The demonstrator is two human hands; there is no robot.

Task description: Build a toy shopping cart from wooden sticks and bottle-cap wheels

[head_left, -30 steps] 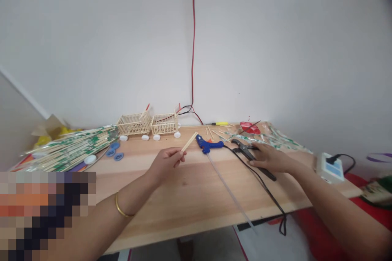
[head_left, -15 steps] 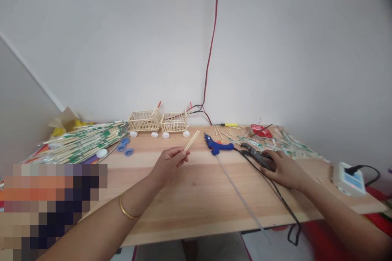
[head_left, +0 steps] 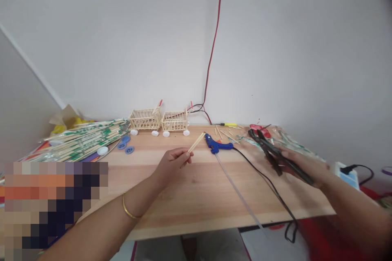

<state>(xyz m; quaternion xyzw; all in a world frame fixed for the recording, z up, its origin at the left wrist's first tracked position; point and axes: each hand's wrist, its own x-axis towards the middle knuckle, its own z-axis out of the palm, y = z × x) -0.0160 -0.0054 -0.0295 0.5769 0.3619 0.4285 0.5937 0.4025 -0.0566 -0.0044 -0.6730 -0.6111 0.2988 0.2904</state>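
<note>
My left hand (head_left: pixel 172 162) pinches a short pale wooden stick (head_left: pixel 196 142) that points up and to the right, held a little above the wooden table (head_left: pixel 196 195). My right hand (head_left: pixel 301 166) is closed round the handles of black pliers (head_left: pixel 274 153), lifted off the table with the jaws pointing back and left. A blue glue gun (head_left: pixel 217 143) lies between the two hands, a clear glue stick trailing from it toward the front edge.
Two small stick-built carts (head_left: pixel 159 120) with white wheels stand at the back. A heap of wrapped chopsticks (head_left: pixel 82 140) and blue and white bottle caps (head_left: pixel 124 145) lie at the left. Loose sticks and wrappers (head_left: pixel 284 140) litter the right. A black cord (head_left: pixel 269 189) hangs over the front edge.
My right hand has closed on the black pliers and lifted them off the table. My left hand has stayed in place with the stick.
</note>
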